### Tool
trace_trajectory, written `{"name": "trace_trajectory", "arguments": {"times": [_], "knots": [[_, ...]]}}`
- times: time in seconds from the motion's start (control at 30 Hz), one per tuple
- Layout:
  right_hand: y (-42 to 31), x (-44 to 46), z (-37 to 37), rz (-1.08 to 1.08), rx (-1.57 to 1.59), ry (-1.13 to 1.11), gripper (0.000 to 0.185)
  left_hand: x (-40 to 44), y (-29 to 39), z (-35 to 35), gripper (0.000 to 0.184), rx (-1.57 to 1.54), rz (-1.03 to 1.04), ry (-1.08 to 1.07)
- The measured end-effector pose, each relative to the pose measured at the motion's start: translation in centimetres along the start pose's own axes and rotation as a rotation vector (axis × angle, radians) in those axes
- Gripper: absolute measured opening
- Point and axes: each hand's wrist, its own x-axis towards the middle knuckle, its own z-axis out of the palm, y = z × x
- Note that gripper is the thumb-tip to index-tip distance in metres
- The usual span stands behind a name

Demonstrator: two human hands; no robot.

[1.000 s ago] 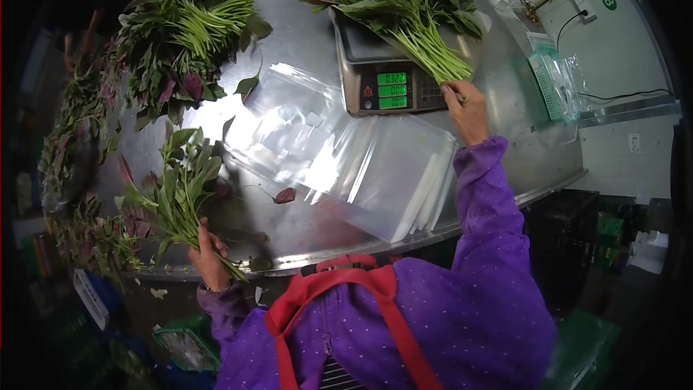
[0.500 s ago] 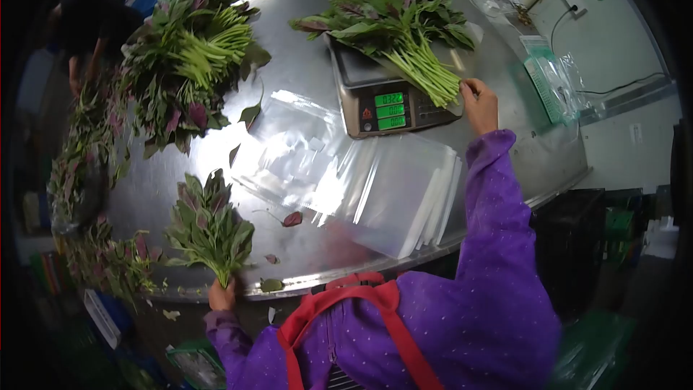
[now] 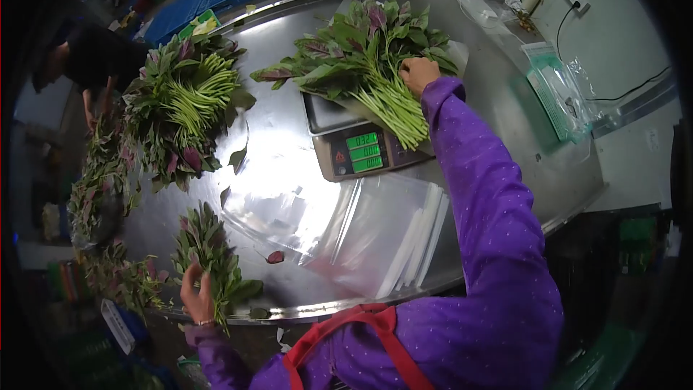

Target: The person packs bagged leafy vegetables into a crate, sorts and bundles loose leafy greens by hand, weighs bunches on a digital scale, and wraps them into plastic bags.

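Right grip (image 3: pixel 421 74): fingers curled at the right side of the big leafy bunch (image 3: pixel 390 107), where leaves meet stems; can't tell if closed on it. Bunch lies across the scale (image 3: pixel 333 159), stem ends nearer the wearer than the grip. Left grip (image 3: pixel 196 293): loosely open, small bunch (image 3: pixel 225 269) just beside it at the surface (image 3: pixel 505 195) edge, contact unclear.

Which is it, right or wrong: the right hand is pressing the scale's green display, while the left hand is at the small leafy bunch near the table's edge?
Wrong on one point: the head view shows the right hand at the bunch of greens on the scale, clear of its green display. The left hand is at the small leafy bunch, as stated.
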Motion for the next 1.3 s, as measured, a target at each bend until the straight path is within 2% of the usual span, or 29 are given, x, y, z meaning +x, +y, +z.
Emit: {"name": "trace_trajectory", "arguments": {"times": [0.1, 0.23, 0.3, 0.4, 0.47, 0.5, 0.57, 0.63, 0.67, 0.7, 0.73, 0.77, 0.8, 0.83, 0.87, 0.9, 0.93, 0.97, 1.0, 1.03, 1.07, 1.1, 1.13, 1.17, 1.2, 1.23, 1.27, 1.3], "knots": [[0.3, 0.4, -0.1, -0.050, 0.056, -0.046, 0.022, 4.4, 11.9, 4.7, 0.032, -0.137, 0.268, -0.139], [-0.1, -1.2, -1.5, -0.062, 0.063, -0.103, 0.019, 10.4, 24.0, 15.5, 0.042, -0.163, 0.969, -0.368], [0.3, -1.6, -1.7, -0.055, 0.053, -0.152, 0.018, 12.2, 30.2, 22.0, 0.050, -0.141, 1.251, -0.386], [1.0, -2.7, -2.0, -0.108, -0.020, -0.179, 0.018, 14.1, 33.8, 31.7, 0.054, 0.115, 1.296, -0.426], [3.3, -3.4, -2.5, -0.050, -0.044, -0.240, 0.019, 14.9, 33.6, 35.5, 0.054, 0.180, 1.225, -0.408], [4.7, -4.1, -3.6, -0.031, -0.050, -0.290, 0.020, 14.6, 34.1, 35.3, 0.052, 0.158, 1.181, -0.435], [8.6, -6.5, -6.8, 0.018, 0.077, -0.244, 0.019, 13.7, 35.0, 33.5, 0.048, 0.120, 1.090, -0.491], [10.1, -9.7, -9.0, 0.248, 0.495, 0.030, 0.015, 12.6, 33.8, 33.4, 0.044, -0.227, 0.752, -0.734], [8.9, -11.1, -9.3, 0.232, 0.606, 0.141, 0.013, 11.6, 33.1, 33.4, 0.043, -0.397, 0.564, -0.843], [6.7, -12.3, -9.0, 0.213, 0.713, 0.251, 0.011, 10.3, 32.6, 33.3, 0.041, -0.585, 0.467, -0.869], [3.6, -13.6, -8.2, 0.154, 0.782, 0.229, 0.010, 8.6, 33.1, 31.6, 0.040, -0.750, 0.221, -0.980], [-0.3, -14.8, -7.1, 0.096, 0.856, 0.199, 0.010, 7.6, 32.3, 31.0, 0.039, -0.775, 0.176, -0.945], [-4.7, -15.9, -6.9, -0.093, 0.975, 0.185, 0.009, 6.6, 31.1, 30.2, 0.038, -0.797, 0.124, -0.904], [-6.5, -16.5, -2.9, -0.260, 0.839, 0.115, 0.009, 5.5, 30.8, 28.3, 0.035, -0.918, 0.158, -0.748], [-9.3, -17.3, -1.9, -0.395, 0.700, 0.198, 0.013, 5.1, 29.4, 26.4, 0.033, -0.934, 0.161, -0.633], [-12.2, -18.7, -1.1, -0.385, 0.825, 0.130, 0.015, 5.2, 26.0, 24.6, 0.035, -0.905, 0.076, -0.610], [-14.1, -20.1, -0.5, -0.375, 0.946, 0.061, 0.018, 5.5, 23.8, 21.9, 0.037, -0.896, 0.186, -0.496], [-14.7, -21.2, -0.7, -0.391, 0.944, -0.057, 0.020, 6.5, 18.8, 19.6, 0.036, -0.788, 0.002, -0.269], [-15.2, -22.0, -0.9, -0.405, 0.936, -0.176, 0.023, 8.5, 14.7, 15.0, 0.034, -0.573, -0.011, -0.085], [-14.4, -22.5, -0.9, -0.473, 0.927, -0.146, 0.026, 10.5, 10.8, 10.4, 0.033, -0.695, -0.054, 0.146], [-12.8, -22.5, -0.6, -0.460, 1.008, -0.239, 0.026, 12.0, 5.7, 5.3, 0.032, -0.553, -0.110, 0.402], [-10.7, -22.3, -1.7, -0.406, 0.952, -0.313, 0.025, 13.6, -6.4, -0.5, 0.032, -0.884, -0.247, 0.576], [-8.3, -21.9, -2.3, -0.289, 0.958, -0.290, 0.025, 13.6, -13.8, -6.2, 0.031, -1.115, -0.490, 0.509], [-6.2, -20.6, -4.3, -0.291, 0.899, -0.138, 0.022, 11.5, -9.6, -6.7, 0.029, -1.106, -0.597, 0.660], [-3.1, -19.6, -5.0, -0.079, 0.888, -0.089, 0.018, 9.7, -5.2, -7.0, 0.028, -1.093, -0.704, 0.807], [0.2, -18.0, -5.0, 0.032, 0.833, 0.049, 0.016, 9.4, -9.0, -6.5, 0.027, -1.065, -0.654, 0.678], [3.8, -16.0, -5.0, 0.048, 0.832, 0.212, 0.014, 9.2, -15.2, -5.0, 0.026, -1.035, -0.607, 0.552], [6.6, -13.9, -5.4, 0.225, 0.878, 0.251, 0.018, 8.7, -15.4, -2.8, 0.025, -1.094, -0.553, 0.395]]}}
